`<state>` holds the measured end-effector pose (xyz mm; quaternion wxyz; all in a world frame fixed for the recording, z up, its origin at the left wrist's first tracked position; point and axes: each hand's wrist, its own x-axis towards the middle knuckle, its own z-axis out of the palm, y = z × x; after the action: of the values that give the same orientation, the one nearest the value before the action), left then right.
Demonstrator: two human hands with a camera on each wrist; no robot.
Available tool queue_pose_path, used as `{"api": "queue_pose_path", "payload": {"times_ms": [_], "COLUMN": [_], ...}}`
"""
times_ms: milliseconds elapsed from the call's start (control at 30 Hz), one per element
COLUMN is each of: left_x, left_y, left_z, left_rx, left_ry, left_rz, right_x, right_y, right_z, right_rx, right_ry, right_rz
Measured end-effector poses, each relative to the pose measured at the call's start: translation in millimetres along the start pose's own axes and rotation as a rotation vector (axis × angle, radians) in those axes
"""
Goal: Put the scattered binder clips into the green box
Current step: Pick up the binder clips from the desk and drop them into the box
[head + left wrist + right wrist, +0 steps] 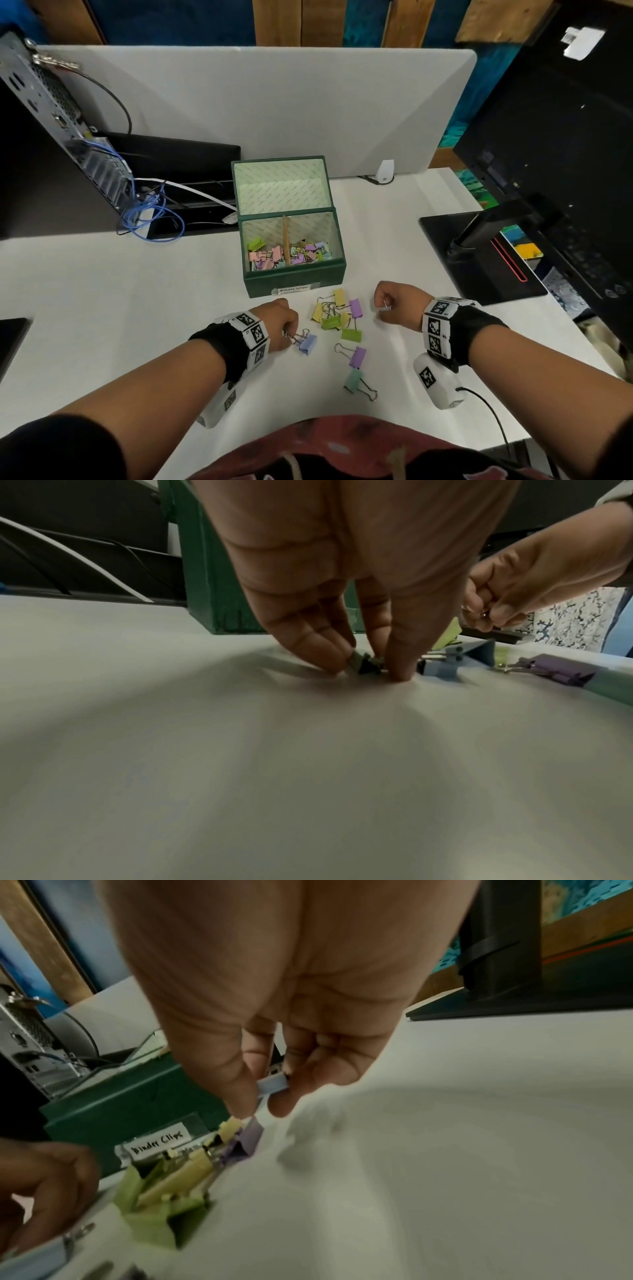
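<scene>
The left hand [277, 320] is pinching a small dark clip [365, 665] against the smooth white table [137, 291]. The right hand [394, 301] is gripping a pale blue clip [272, 1084]. Pastel folded-metal binder clips [337, 317] are lying before the open, paper-lined green box [294, 277].

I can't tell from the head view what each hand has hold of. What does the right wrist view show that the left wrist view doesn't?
Only the right wrist view: the right hand pinching a small pale blue binder clip, and the handwritten "Binder Clips" label on the green box.

Only the left wrist view: the left hand pinching a small dark clip on the white table, beside a blue binder clip.

Both: the green box, the table, loose clips.
</scene>
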<state>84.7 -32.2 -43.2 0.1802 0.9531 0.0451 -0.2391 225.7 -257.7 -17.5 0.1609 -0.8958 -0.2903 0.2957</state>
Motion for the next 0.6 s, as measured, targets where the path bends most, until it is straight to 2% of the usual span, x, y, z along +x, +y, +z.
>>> {"api": "queue_pose_path", "payload": {"times_ms": [400, 600], "left_x": [-4, -11], "left_y": [-6, -10], "left_z": [0, -2], "left_rx": [-0.123, -0.128], "left_ry": [-0.001, -0.047], "left_rz": [-0.056, -0.142], "right_x": [15, 27], "right_y": [-69, -103], "right_z": [-34, -42], "right_rx": [0.216, 0.208], "right_ry": [0.164, 0.15], "right_rz": [-0.105, -0.19]}}
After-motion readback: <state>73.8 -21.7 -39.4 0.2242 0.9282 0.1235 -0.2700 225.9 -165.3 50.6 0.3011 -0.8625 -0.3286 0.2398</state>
